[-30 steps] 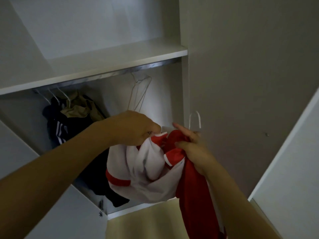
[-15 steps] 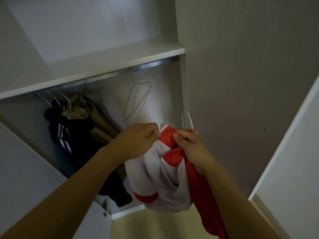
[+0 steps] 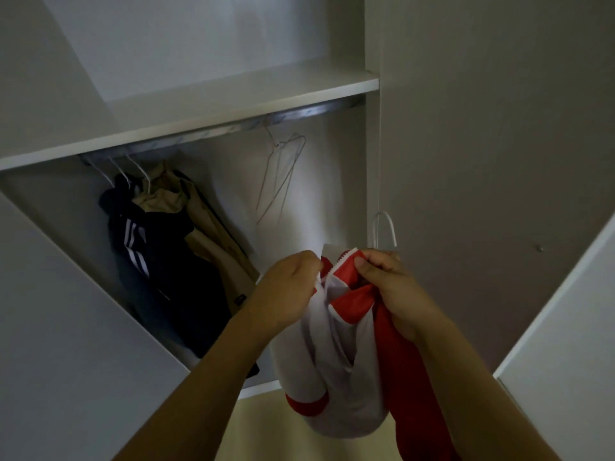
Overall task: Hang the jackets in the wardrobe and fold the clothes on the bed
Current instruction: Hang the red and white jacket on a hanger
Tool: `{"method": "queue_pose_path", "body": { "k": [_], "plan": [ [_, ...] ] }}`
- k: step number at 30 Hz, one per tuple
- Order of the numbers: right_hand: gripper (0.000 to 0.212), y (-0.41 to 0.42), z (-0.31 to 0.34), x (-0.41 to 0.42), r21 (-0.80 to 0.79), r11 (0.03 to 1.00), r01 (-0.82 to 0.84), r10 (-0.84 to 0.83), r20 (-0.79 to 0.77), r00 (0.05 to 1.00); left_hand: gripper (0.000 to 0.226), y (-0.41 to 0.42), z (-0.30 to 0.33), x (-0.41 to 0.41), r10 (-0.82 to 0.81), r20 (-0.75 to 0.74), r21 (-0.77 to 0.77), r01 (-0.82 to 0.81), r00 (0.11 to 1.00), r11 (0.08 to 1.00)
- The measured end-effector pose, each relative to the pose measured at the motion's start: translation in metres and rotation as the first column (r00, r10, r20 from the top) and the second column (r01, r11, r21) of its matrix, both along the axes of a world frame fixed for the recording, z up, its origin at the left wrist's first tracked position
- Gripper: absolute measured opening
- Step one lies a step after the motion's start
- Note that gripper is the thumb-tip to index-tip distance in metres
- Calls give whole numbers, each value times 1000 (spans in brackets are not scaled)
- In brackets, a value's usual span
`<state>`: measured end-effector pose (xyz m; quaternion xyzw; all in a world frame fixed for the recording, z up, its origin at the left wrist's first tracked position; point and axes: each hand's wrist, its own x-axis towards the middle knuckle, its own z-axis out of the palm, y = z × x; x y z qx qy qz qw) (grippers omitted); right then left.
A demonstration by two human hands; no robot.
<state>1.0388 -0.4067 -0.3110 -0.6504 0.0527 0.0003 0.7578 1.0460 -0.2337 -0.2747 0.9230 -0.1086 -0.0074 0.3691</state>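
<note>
A red and white jacket (image 3: 336, 371) hangs bunched between my two hands in front of the open wardrobe. My left hand (image 3: 288, 291) grips its white side at the collar. My right hand (image 3: 386, 277) pinches the red collar edge by the zip. The hook of a white wire hanger (image 3: 385, 227) sticks up just behind my right hand; the rest of the hanger is hidden in the jacket. The metal rail (image 3: 233, 128) runs under the shelf above.
A dark jacket with white stripes (image 3: 156, 257) and a beige jacket (image 3: 203, 224) hang at the rail's left end. A bare wire hanger (image 3: 283, 174) hangs at the middle right. White shelf (image 3: 253, 98) above, wardrobe side panel (image 3: 466, 161) right, door (image 3: 565, 327) far right.
Both hands and the jacket have shifted to the right and lower in view, and come closer together at the collar. The hanger hook now stands above my right hand.
</note>
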Motion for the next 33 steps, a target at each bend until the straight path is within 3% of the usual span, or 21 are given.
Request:
{"method": "queue_pose_path", "body": {
  "k": [2, 7, 12, 21, 28, 33],
  "plan": [
    [21, -1, 1, -1, 40, 999, -1, 2, -22, 1000, 27, 6, -5, 2, 11, -5, -79, -11, 1000, 997],
    [27, 1, 7, -6, -109, 992, -59, 61, 8, 998, 19, 7, 6, -6, -13, -89, -285, -13, 996, 958],
    [30, -1, 11, -9, -187, 970, -157, 157, -16, 987, 20, 10, 12, -11, -143, -82, -341, 107, 986, 934],
    [22, -5, 17, -17, -204, 947, -248, 250, -12, 968, 13, 14, 8, -11, -35, -110, -437, -17, 993, 899],
    [26, -7, 19, -20, -250, 916, -314, 320, -15, 947, 22, 13, 10, -15, -153, -192, -536, 27, 969, 844],
    [25, -8, 20, -19, -258, 905, -337, 348, -2, 937, 25, 9, 9, -12, -143, -204, -490, 26, 968, 871]
  ]
}}
